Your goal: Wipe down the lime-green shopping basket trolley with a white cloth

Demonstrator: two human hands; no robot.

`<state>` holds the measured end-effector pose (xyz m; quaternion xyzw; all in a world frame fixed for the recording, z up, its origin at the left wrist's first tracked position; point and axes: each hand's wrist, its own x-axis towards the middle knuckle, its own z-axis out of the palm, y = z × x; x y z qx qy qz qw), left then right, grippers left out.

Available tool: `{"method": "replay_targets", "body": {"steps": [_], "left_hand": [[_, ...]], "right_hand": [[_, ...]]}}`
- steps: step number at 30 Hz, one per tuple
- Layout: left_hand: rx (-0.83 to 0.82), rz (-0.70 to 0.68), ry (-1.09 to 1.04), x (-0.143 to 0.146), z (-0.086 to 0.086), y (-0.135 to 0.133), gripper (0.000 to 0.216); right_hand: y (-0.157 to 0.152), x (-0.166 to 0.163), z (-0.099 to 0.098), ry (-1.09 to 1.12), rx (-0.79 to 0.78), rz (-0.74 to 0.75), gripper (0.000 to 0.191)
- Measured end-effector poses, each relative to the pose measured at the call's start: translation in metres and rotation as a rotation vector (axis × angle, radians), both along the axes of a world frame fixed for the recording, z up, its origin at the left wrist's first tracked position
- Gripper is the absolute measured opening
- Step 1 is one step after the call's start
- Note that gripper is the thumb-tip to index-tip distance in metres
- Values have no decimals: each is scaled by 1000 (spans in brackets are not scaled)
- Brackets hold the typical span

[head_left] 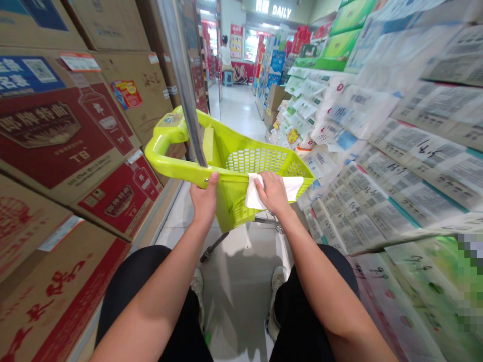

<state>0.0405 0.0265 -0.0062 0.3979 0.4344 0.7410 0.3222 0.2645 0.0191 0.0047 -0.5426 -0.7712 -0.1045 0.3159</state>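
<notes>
A lime-green plastic shopping basket (234, 186) with a perforated far wall stands in front of my knees, fixed to a metal pole (188, 85). Its thick handle (154, 153) points to the left. My left hand (205, 198) grips the near rim just below the pole, thumb on top and fingers hidden behind. Farther right on the same side, my right hand (272, 191) presses a white cloth (256, 193) against the rim and outer wall. Part of the cloth spreads to the right of that hand.
Stacked cardboard cartons (56, 115) line the left side. On the right rise piles of wrapped tissue packs (400, 166) with handwritten prices. A tiled aisle (236, 110) runs ahead to a person (226, 53) near a blue stool (228, 78). A wheeled leg (213, 249) sits under the basket.
</notes>
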Motion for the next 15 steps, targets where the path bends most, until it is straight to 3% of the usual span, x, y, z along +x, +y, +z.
{"method": "replay_targets", "body": {"steps": [4, 7, 11, 15], "left_hand": [[5, 10, -25, -4, 3, 3, 55], [9, -4, -36, -3, 5, 3, 56], [14, 3, -30, -1, 4, 1, 55], [18, 24, -18, 4, 3, -5, 55]], "right_hand": [[7, 47, -13, -65, 0, -137, 49], [8, 60, -18, -83, 15, -152, 50], [4, 47, -18, -105, 30, -134, 49], [0, 6, -11, -33, 32, -66, 48]]}}
